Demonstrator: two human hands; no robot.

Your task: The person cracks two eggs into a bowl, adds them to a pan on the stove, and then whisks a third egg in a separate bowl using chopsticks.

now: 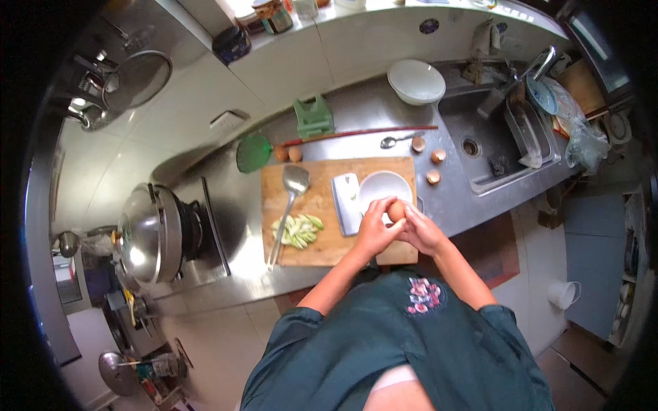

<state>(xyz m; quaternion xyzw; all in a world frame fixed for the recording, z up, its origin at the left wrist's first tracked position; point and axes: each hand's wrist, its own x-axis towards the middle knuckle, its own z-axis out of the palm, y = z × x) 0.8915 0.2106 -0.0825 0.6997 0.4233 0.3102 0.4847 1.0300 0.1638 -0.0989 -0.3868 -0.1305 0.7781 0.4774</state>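
A brown egg point(396, 210) is held between the fingers of my left hand point(378, 228) and my right hand point(422, 230). Both hands are over the near side of a white bowl point(384, 186), partly hiding it. The bowl stands at the right side of a wooden cutting board point(329, 174). Left of the bowl lies a cleaver point(348, 205) with a broad blade. Sliced green vegetable point(299, 231) is heaped on the board, with a metal wok spatula point(294, 187) lying across it. Beyond the board are brown eggs point(295, 153), and several eggshell pieces point(433, 176) lie to its right.
A metal spoon point(389, 142) and a long red stick point(360, 132) lie behind the board, near a green plastic rack point(313, 119) and a green mesh paddle point(253, 154). White bowls point(416, 82) stand by the sink point(478, 174). A lidded wok point(149, 234) is at left.
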